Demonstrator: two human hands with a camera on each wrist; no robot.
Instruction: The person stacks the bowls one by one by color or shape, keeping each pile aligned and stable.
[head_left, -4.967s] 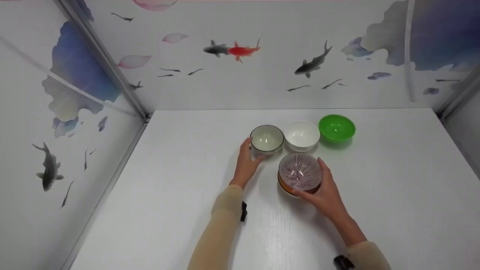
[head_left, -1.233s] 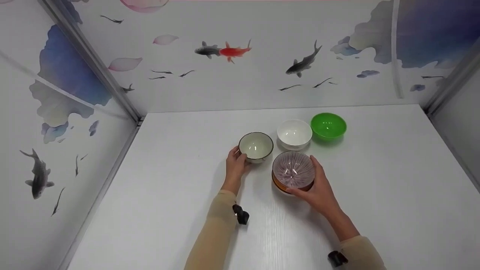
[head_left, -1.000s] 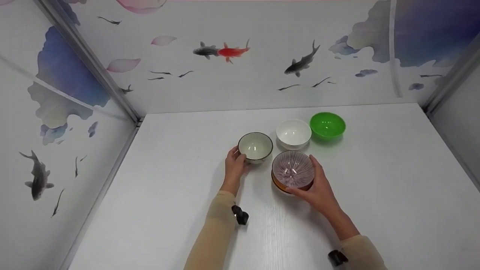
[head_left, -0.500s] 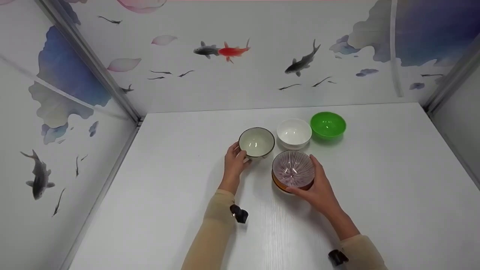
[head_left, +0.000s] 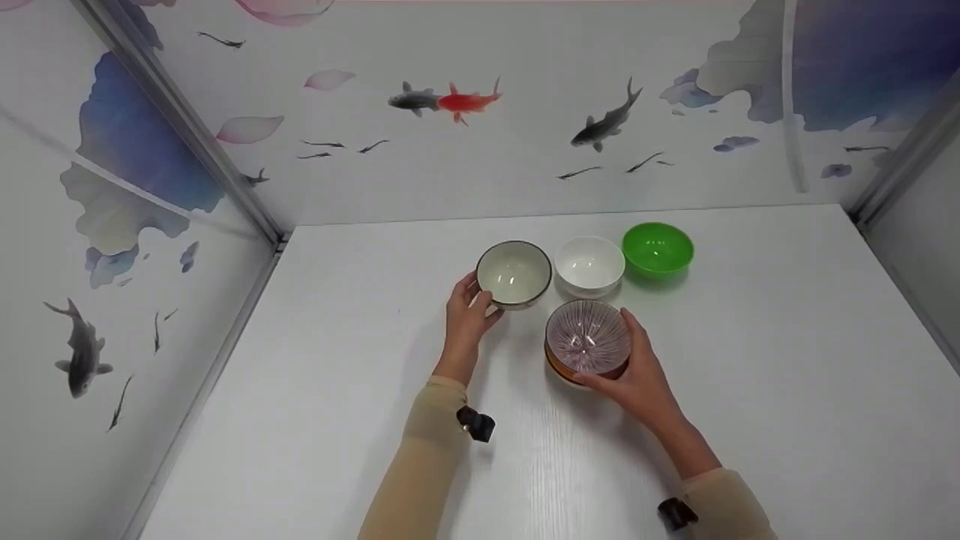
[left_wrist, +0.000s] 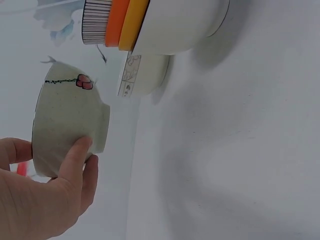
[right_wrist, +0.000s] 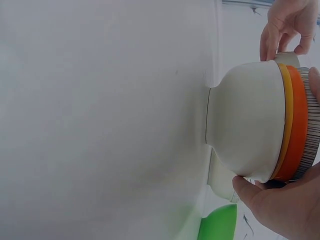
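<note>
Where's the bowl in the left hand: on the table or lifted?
Lifted: in the left wrist view, a gap separates the bowl from the table; the left hand grips it.

No lettering legible on bowls (head_left: pixel 514 274); no readable labels, brands, numbers or signs.

The striped bowl (head_left: pixel 587 337) hides the inside of the orange bowl (right_wrist: pixel 298 120), perhaps entirely.
</note>
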